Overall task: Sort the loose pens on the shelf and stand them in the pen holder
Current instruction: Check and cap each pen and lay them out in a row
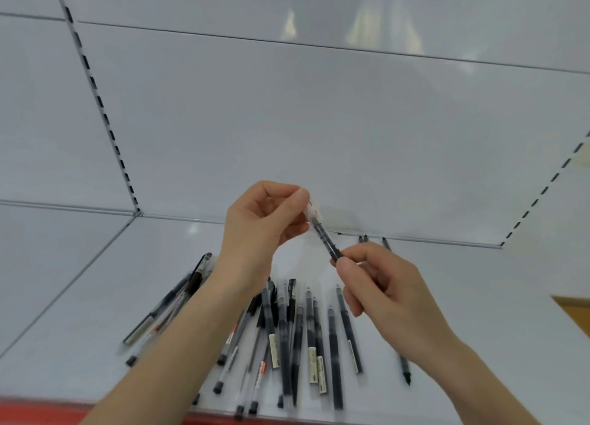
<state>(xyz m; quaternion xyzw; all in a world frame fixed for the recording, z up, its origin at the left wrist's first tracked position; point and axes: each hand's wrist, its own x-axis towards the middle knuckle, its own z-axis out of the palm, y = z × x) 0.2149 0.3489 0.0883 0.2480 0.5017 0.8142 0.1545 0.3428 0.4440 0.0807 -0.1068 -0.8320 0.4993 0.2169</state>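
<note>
Head view: shelf (79,297) white, loose pens (287,335) fanned across front, some under left forearm. Above pile, left hand (258,223) raised, fingers curled, thumb and forefinger pinching clear-capped upper end of dark pen (324,237). Pen slants down to right; there right hand (386,293) pinches lower end, remaining fingers curled. Far right, single pen (405,368) lies apart.

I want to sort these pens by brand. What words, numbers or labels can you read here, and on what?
Nothing here reads clearly.
The white labels on the dark pens lying on the shelf: printed, but too blurred to read.
Red print on the clear pens: too blurred to read.
The held pen, pinched by the left hand and the right hand: no legible marking.
</note>
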